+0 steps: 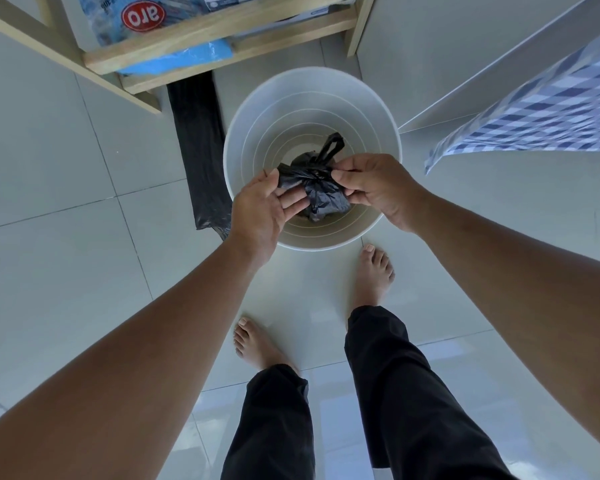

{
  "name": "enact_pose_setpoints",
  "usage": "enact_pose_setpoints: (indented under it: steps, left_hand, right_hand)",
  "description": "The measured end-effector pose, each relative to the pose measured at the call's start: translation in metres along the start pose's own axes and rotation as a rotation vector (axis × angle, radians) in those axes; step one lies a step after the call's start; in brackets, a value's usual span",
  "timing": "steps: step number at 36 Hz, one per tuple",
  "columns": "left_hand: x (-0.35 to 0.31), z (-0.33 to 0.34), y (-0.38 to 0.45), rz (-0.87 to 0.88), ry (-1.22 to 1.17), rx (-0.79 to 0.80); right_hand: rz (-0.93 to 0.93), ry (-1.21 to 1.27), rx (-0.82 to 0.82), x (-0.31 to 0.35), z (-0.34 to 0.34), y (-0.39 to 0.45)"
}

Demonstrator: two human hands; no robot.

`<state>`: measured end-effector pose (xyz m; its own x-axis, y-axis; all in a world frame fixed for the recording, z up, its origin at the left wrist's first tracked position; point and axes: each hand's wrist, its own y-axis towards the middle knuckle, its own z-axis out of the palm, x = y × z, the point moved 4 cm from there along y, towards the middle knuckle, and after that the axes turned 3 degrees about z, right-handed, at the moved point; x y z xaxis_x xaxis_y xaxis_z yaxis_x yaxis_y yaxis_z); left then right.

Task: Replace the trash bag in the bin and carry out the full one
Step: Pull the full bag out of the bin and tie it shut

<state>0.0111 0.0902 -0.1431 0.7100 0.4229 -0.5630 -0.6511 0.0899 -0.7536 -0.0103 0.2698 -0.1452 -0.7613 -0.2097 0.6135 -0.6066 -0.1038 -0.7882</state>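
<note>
A round white bin (257, 109) stands on the tiled floor, bare inside with no liner. Above its opening I hold a small crumpled black trash bag (321, 195), one handle loop sticking up. My left hand (264, 209) supports the bag from the left with fingers spread under it. My right hand (368, 188) pinches the bag's top between thumb and fingers. A long flat black bag (198, 150) lies on the floor left of the bin.
A wooden shelf rack (174, 46) with blue plastic packs stands behind the bin. A white counter edge with a blue checked cloth (541, 109) hangs at the right. My bare feet (374, 275) stand just in front of the bin.
</note>
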Motion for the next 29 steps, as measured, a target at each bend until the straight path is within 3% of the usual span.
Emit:
enact_pose_setpoints:
  steps: [6,10,13,18,21,24,29]
  left_hand:
    - [-0.011,0.009,-0.01,-0.01,-0.078,-0.041]
    - [-0.026,0.014,-0.018,0.002,-0.019,-0.061]
    - [-0.039,0.022,-0.026,0.014,0.12,-0.041]
    - [-0.073,0.044,-0.049,0.105,0.282,0.008]
    - [-0.098,0.065,-0.066,0.18,0.377,0.087]
    - [-0.119,0.096,-0.094,0.249,0.482,0.261]
    - [-0.123,0.129,-0.124,0.295,0.759,0.384]
  right_hand:
    - [-0.039,-0.052,-0.001,0.019,0.002,-0.009]
    - [-0.103,-0.167,0.084,0.037,0.009,-0.027]
    - [-0.186,-0.355,0.014,0.049,0.01,-0.041]
    - [-0.301,-0.47,-0.156,0.074,0.001,-0.072]
    - [-0.292,-0.416,-0.276,0.085,-0.013,-0.098]
    - [-0.268,-0.262,-0.298,0.094,-0.026,-0.137]
    - [-0.263,-0.219,-0.345,0.1,-0.044,-0.187]
